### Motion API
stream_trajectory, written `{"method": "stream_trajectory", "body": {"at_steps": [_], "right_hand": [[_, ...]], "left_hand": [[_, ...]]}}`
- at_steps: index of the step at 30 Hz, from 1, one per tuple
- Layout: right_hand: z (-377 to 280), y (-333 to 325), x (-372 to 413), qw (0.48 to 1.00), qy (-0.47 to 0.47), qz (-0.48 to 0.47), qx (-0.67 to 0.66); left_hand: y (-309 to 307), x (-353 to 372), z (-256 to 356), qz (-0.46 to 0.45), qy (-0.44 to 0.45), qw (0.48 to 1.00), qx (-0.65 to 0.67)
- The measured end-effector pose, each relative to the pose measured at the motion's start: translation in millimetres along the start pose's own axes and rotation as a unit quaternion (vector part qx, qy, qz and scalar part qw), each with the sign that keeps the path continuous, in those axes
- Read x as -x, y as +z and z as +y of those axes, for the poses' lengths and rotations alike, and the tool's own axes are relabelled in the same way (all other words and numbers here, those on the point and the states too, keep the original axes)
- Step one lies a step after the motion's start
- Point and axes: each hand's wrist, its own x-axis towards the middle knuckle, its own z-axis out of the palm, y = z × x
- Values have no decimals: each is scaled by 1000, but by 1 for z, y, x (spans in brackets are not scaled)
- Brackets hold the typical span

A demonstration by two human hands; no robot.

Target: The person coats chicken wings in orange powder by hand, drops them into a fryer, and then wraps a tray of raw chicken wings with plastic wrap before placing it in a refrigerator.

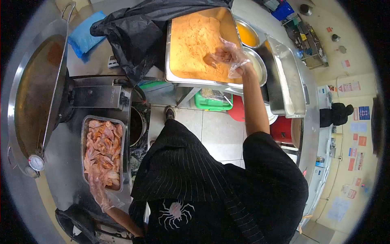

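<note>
A clear plastic glove covers my right hand (230, 57), which is over the right part of a metal tray (167, 61) of orange-tinted flour (195, 44). Its fingers point left, low over the flour; whether they hold anything is too small to tell. My left hand (99, 189), also gloved, reaches into the lower left corner of a metal tray (84, 142) full of raw chicken pieces (103, 142). Its fingers blend with the meat, so their grip is hidden.
A wide pan of oil (34, 93) with a thermometer (36, 163) stands at the left. Black plastic (134, 36) lies beside the flour tray. Bowls of yellow (246, 35) and whitish liquid (256, 67) and a deep metal pan (302, 87) are at the right. A green container (207, 103) is below.
</note>
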Motion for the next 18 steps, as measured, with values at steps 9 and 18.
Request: {"method": "stream_trajectory", "body": {"at_steps": [9, 18], "right_hand": [[23, -60, -71, 946, -17, -43, 322], [-1, -43, -54, 679, -221, 175, 678]], "left_hand": [[13, -2, -12, -58, 16, 883, -465], [-5, -8, -64, -15, 112, 785, -609]]}}
